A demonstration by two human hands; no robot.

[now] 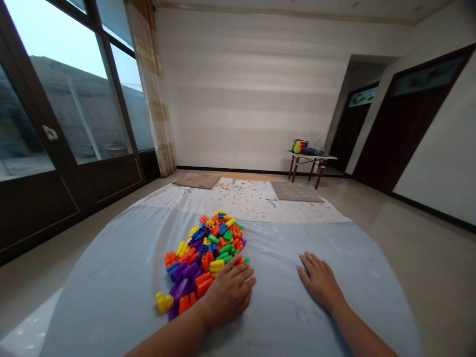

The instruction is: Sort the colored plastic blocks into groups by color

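Slanting lengthwise away and rightward, the block pile [206,260], left fingers [242,275] lax beside it, right fingers [313,261] extended.

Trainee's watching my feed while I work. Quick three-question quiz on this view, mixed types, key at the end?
1. Which hand is nearer the pile?
2. Choose one. The pile's leftmost piece, as seen in the view, is: A) green, B) yellow, C) purple.
3. True or false: the right hand is gripping a piece.

Key:
1. The left hand, at the pile's near right edge.
2. B.
3. False; it lies palm down on the sheet.
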